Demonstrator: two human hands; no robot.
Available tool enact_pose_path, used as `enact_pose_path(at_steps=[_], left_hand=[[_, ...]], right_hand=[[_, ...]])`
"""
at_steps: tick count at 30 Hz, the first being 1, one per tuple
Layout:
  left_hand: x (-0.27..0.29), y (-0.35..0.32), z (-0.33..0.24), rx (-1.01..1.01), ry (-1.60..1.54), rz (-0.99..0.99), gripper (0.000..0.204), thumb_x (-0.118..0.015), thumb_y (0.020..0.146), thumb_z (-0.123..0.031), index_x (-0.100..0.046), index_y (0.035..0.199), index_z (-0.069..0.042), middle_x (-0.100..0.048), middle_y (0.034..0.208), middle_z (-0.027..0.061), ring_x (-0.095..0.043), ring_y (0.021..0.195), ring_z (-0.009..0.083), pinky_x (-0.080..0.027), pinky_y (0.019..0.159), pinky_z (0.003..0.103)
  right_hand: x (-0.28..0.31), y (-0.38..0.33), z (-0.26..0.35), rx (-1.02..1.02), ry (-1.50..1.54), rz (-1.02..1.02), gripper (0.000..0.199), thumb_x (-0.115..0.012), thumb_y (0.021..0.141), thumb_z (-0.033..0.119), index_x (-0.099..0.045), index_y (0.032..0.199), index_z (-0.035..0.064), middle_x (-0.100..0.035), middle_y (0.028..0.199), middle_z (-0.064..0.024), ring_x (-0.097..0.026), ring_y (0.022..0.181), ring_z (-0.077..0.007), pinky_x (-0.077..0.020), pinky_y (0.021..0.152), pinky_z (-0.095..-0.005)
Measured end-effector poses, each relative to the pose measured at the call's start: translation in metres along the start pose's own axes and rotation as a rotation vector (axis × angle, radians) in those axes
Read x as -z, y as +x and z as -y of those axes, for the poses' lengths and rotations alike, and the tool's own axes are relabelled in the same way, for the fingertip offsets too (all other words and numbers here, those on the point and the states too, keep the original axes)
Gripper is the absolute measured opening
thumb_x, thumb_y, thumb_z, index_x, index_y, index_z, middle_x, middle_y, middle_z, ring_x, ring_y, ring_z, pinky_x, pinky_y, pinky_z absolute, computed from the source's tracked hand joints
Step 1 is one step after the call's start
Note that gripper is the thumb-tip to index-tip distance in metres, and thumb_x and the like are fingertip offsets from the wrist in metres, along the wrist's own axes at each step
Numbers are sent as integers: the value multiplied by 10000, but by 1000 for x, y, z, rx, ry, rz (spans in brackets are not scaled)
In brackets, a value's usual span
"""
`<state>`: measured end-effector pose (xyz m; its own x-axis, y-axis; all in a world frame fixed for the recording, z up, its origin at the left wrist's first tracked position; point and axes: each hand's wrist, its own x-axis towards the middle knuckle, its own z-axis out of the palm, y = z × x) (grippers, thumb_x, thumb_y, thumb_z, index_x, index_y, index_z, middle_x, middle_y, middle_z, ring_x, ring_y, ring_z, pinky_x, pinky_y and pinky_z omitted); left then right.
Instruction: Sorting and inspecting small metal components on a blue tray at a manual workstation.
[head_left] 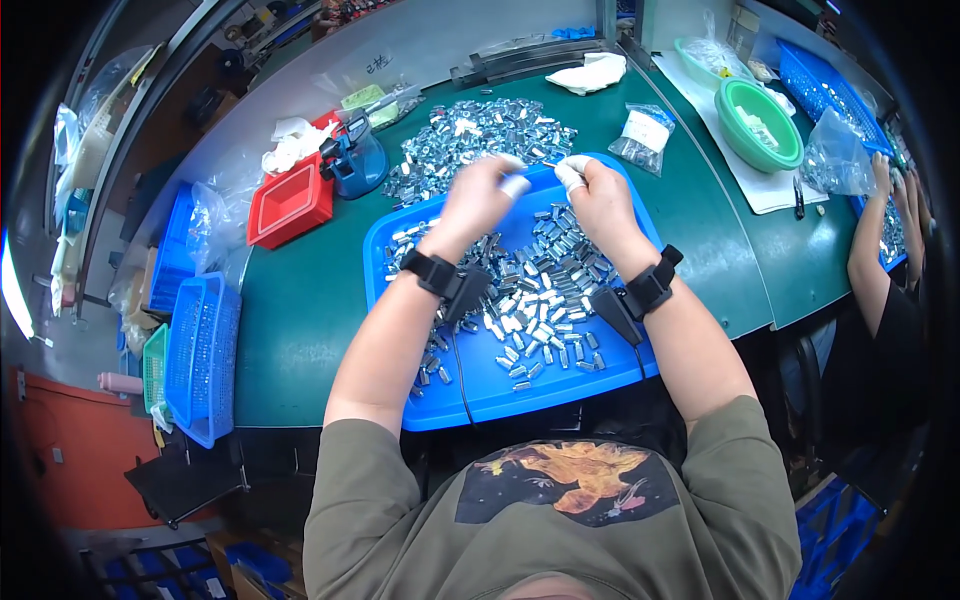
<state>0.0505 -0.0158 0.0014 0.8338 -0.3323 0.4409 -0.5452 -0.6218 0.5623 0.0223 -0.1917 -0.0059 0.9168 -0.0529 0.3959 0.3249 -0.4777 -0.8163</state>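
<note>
Both hands are up over the far end of the blue tray (480, 395), close together but not touching. The left hand (478, 198) is curled, its taped fingertips (514, 184) pinched together; whether a part sits between them is too blurred to tell. The right hand (598, 195) is curled too, its white-capped fingers (570, 174) turned toward the left; I cannot tell if it grips anything. Each wrist wears a black strap.

The small metal parts (540, 290) lie spread in a loose layer across the tray, likely so that single pieces can be picked off easily. A larger heap (480, 135) sits on the green table (300, 300) just beyond the tray's far edge, within reach of either hand.

The tray's near edge hangs at the table's near rim, against the person's body. To the left there is bare green table before the red box (290, 205) and the blue holder (355, 160). To the right the bare strip is narrower, ending at the table's curved edge; a small bag (643, 135) lies far right, near a green bowl (760, 125). A second person's arm (868, 250) works at the far right, well apart.
</note>
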Motion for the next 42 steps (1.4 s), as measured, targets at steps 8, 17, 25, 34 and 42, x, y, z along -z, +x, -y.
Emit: enact_pose_path(at_steps=[8,17,25,34,42], left_hand=[[-5,-10,-10,307,-166,491,185,-593,813,-134,-607,962,-27,-611,842,73,-584,752,158,-471,670,274],[2,-7,-4,537,-1193,16,180,-528,887,-136,-557,1025,-24,-575,843,24,-536,697,86,-461,636,215],[2,-12,-18,449,-1069,110,160,-561,870,-148,-541,969,-24,-592,814,44,-561,651,96,-461,573,214],[-2,-18,-26,317,-965,27,120,-553,872,-135,-537,948,-44,-600,793,49,-560,635,93,-451,550,213],[21,6,24,391,-782,-131,118,-553,865,-112,-534,967,-56,-590,811,37,-540,653,80,-434,560,216]], right_hand=[[-7,-3,-1,2,-21,5,187,-566,849,149,-603,923,-18,-612,720,-90,-555,622,-148,-437,568,-282],[-7,-13,18,40,51,69,171,-568,846,138,-604,909,-17,-614,723,-97,-559,620,-148,-437,557,-280],[-7,-15,14,29,68,57,153,-551,852,128,-607,894,-8,-590,693,-70,-523,594,-117,-409,519,-267],[-3,-20,26,-117,261,97,145,-530,842,112,-625,864,5,-618,695,-69,-558,603,-119,-431,536,-274],[2,-9,22,-104,253,120,155,-537,863,134,-603,886,-4,-551,671,-10,-466,576,-69,-384,508,-242]])
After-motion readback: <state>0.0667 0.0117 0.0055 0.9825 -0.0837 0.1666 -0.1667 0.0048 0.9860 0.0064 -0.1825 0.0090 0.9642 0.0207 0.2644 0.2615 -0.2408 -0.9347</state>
